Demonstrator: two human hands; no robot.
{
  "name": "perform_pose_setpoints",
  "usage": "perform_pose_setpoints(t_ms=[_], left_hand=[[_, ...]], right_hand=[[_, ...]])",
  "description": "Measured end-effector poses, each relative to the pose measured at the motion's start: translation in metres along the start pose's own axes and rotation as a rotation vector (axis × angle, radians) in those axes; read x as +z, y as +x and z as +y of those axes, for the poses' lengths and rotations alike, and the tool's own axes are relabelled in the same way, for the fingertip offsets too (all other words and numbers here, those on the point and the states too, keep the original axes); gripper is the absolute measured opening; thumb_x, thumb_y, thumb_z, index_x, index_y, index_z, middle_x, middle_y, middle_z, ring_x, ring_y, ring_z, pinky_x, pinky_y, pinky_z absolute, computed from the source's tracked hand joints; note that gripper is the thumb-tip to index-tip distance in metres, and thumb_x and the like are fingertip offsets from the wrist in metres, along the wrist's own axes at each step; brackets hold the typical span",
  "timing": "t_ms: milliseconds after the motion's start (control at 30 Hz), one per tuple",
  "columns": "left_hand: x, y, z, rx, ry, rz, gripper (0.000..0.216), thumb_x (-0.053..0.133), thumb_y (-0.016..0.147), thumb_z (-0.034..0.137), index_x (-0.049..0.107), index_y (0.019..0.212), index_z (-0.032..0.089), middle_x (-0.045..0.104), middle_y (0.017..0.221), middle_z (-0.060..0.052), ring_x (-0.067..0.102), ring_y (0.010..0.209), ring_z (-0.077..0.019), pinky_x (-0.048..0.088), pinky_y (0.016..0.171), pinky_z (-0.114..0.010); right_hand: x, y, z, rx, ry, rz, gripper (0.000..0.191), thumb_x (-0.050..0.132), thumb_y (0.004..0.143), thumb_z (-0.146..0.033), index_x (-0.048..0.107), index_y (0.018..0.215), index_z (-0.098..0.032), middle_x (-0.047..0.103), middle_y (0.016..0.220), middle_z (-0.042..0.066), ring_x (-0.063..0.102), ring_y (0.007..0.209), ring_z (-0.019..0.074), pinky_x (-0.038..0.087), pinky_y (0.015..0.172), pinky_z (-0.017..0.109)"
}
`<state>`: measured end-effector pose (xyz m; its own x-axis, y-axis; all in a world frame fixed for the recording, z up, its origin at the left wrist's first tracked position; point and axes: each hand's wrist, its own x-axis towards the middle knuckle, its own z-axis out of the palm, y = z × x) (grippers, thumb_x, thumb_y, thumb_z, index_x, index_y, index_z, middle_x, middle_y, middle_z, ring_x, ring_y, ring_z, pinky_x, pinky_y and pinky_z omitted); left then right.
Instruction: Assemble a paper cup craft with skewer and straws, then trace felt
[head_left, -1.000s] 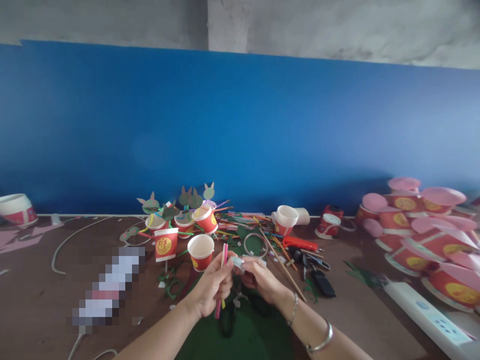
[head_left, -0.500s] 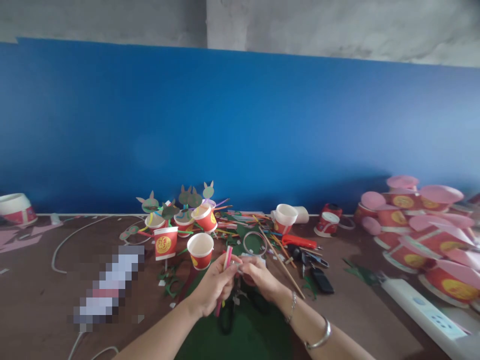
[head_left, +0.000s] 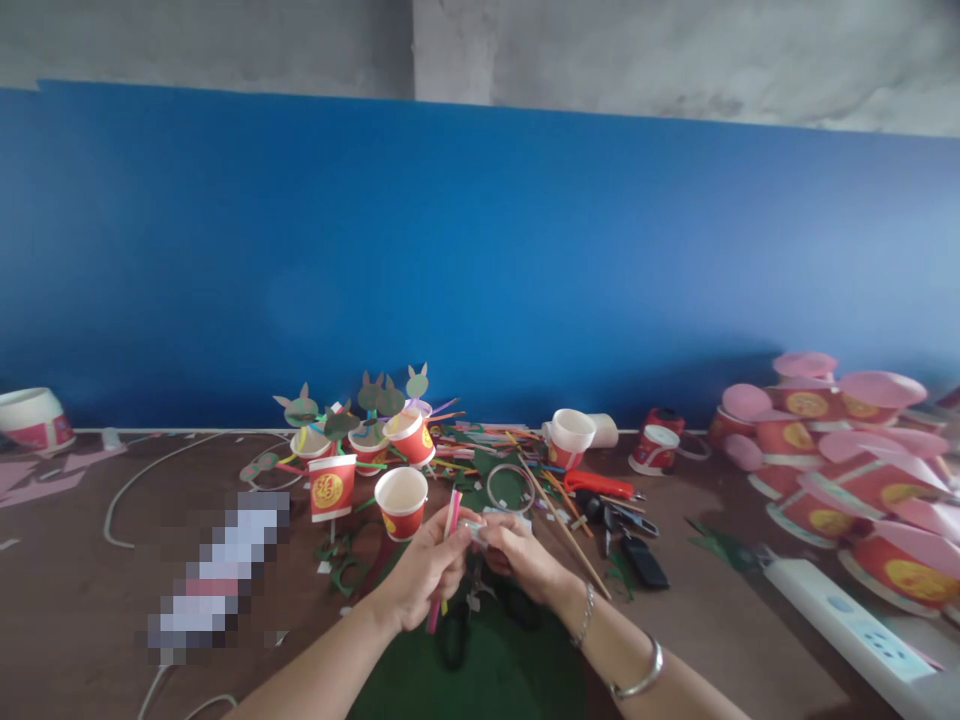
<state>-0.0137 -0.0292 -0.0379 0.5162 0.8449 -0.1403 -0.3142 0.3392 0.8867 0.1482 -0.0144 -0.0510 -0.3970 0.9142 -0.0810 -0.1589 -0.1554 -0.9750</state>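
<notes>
My left hand [head_left: 424,575] is closed round a pink straw [head_left: 448,520] held upright, with a yellow straw end showing below the fist. My right hand [head_left: 521,558] pinches a small pale strip [head_left: 474,527], perhaps tape, against the straw's upper part. Both hands hover over a dark green felt sheet [head_left: 495,675] at the near edge of the brown table. A red paper cup [head_left: 401,503] stands open just beyond my left hand. Black scissors [head_left: 455,630] lie on the felt under my hands.
Red cups with green rabbit shapes on straws [head_left: 360,425] cluster at the back. Loose straws, sticks, a tape ring [head_left: 510,487], an orange cutter [head_left: 600,486] and keys lie to the right. Stacked pink-lidded red cups [head_left: 840,450] and a white power strip [head_left: 847,625] fill the right side.
My right hand has drawn closer to the straw, and the pale strip now sits lower against it. The left hand has barely moved.
</notes>
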Motion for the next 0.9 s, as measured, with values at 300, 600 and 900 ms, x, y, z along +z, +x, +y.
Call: perform_pose_setpoints(t_ms=[300,600,900], left_hand=[[0.0072,-0.0011,-0.0026,0.022,0.075,0.000,0.041,0.065,0.074,0.054,0.048,0.092,0.022,0.027,0.047,0.014,0.015,0.035,-0.0017,0.012,0.033,-0.014],[0.0063,-0.0008,-0.0035,0.026,0.038,-0.019,0.041,0.066,0.073,0.054,0.048,0.092,0.022,0.027,0.046,0.014,0.013,0.035,-0.0016,0.010,0.032,-0.014],[0.0045,-0.0015,-0.0020,0.017,0.008,-0.027,0.040,0.065,0.075,0.054,0.049,0.093,0.022,0.026,0.046,0.014,0.011,0.037,-0.0018,0.008,0.034,-0.015]], right_hand=[[0.0002,0.0020,0.0022,-0.066,-0.042,0.002,0.016,0.058,0.066,-0.029,0.050,0.060,-0.016,0.041,0.054,-0.006,0.031,0.042,0.0040,0.024,0.038,0.017],[-0.0008,0.0005,0.0004,-0.116,-0.010,-0.072,0.015,0.056,0.066,-0.029,0.053,0.060,-0.016,0.037,0.052,-0.006,0.037,0.043,0.0066,0.035,0.037,0.017],[-0.0031,0.0007,0.0009,-0.084,0.079,-0.111,0.015,0.058,0.066,-0.029,0.057,0.061,-0.015,0.039,0.051,-0.006,0.034,0.042,0.0058,0.036,0.036,0.017]])
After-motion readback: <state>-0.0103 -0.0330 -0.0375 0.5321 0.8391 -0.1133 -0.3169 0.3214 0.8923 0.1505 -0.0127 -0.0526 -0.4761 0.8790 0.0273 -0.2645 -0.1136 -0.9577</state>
